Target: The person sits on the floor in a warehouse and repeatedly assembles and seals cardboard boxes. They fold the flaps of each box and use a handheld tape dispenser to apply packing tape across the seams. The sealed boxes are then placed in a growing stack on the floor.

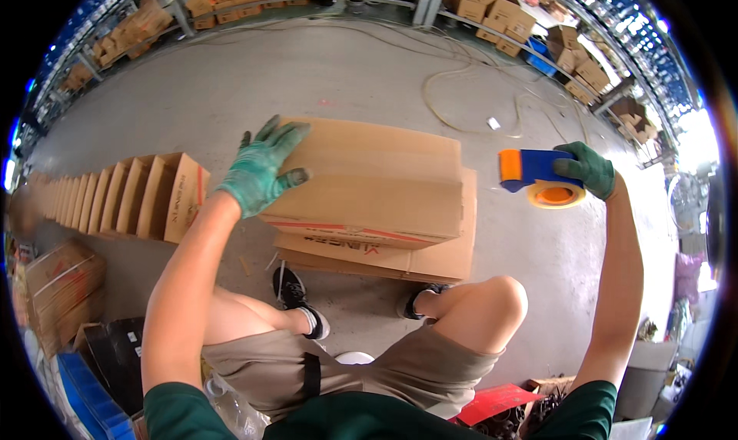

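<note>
A brown cardboard box [369, 182] lies in front of me on top of a flattened cardboard stack [453, 263]. My left hand [265, 167], in a green glove, rests on the box's left edge with its fingers spread. Out to the right of the box, my right hand [588, 169], also gloved, is closed around a blue tape dispenser [542, 167] with an orange front end. A yellowish roll of tape [555, 196] sits in the dispenser. The dispenser is held apart from the box.
A row of open cardboard boxes [184, 198] runs off to the left. A carton [65, 286] and a blue bin [96, 401] stand at the lower left. A hose [438, 109] curls over the floor behind. Shelves with cartons [500, 21] line the back.
</note>
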{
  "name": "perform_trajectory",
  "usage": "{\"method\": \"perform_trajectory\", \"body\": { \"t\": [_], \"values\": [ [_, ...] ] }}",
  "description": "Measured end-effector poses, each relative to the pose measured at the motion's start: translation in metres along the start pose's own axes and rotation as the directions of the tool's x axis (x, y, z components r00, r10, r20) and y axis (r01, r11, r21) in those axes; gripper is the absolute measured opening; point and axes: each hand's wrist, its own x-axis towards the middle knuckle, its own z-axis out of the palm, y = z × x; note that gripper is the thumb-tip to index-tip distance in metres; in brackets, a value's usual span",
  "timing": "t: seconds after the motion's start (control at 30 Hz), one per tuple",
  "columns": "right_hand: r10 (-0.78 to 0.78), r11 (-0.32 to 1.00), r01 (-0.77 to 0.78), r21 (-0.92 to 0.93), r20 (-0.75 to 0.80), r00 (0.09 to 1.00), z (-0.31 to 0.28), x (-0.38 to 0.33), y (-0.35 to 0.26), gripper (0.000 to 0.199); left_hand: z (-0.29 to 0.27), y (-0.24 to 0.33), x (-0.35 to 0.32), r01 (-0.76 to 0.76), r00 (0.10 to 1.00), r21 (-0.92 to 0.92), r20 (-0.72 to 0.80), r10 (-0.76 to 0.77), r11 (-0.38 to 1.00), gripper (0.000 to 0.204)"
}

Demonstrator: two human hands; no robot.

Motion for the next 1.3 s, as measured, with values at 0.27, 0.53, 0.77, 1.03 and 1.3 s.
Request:
{"method": "perform_trajectory", "body": {
  "t": [0.27,0.53,0.77,1.03,1.3],
  "values": [
    [0.107,0.957,-0.083,-0.278,0.074,0.991,0.018,0.021,0.024,0.064,-0.010,0.015,0.005,-0.058,0.997,0.181,0.065,0.047,0.982,0.084],
    [-0.075,0.994,0.081,-0.075,0.087,0.993,0.088,0.046,0.049,0.050,-0.019,0.062,0.026,0.017,0.983,0.421,0.159,-0.093,0.907,0.069],
    [-0.148,0.977,0.165,-0.137,0.129,0.981,0.109,0.041,-0.009,0.049,0.010,0.178,0.099,-0.624,0.780,0.112,0.164,0.604,0.774,0.058],
    [-0.048,0.847,0.147,-0.511,0.202,0.978,0.102,0.006,-0.061,0.051,0.017,0.225,0.140,-0.660,0.720,-0.005,0.283,0.634,0.752,0.033],
    [-0.052,0.853,0.167,-0.494,0.238,0.970,0.137,0.022,-0.023,0.044,0.014,0.232,0.140,-0.630,0.736,0.037,0.349,0.580,0.776,0.032]
  ]
}}
